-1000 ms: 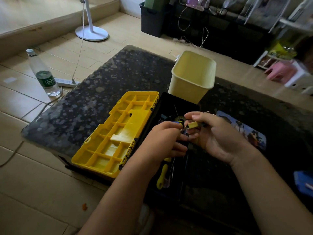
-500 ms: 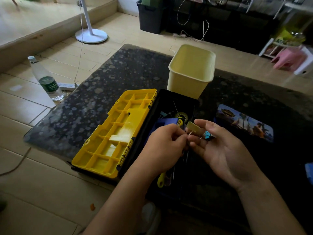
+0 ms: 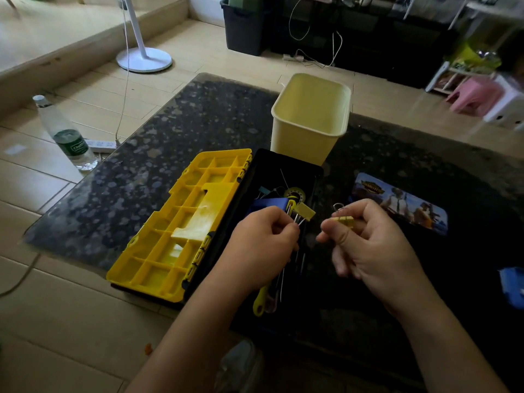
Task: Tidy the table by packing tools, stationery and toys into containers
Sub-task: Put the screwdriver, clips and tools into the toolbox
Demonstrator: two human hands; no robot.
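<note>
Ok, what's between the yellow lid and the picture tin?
Head view: the black toolbox tray, the left hand pinching a yellow clip, and the right hand pinching a second clip.

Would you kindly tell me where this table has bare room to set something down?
Bare tabletop lies left of the yellow bin, beyond the toolbox lid, and right of the bin, beyond the picture tin. The toolbox tray is crowded.

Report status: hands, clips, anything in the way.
Left hand pinches a yellow binder clip over the open toolbox. Right hand pinches a second clip, apart. Toolbox opening unobstructed.
</note>
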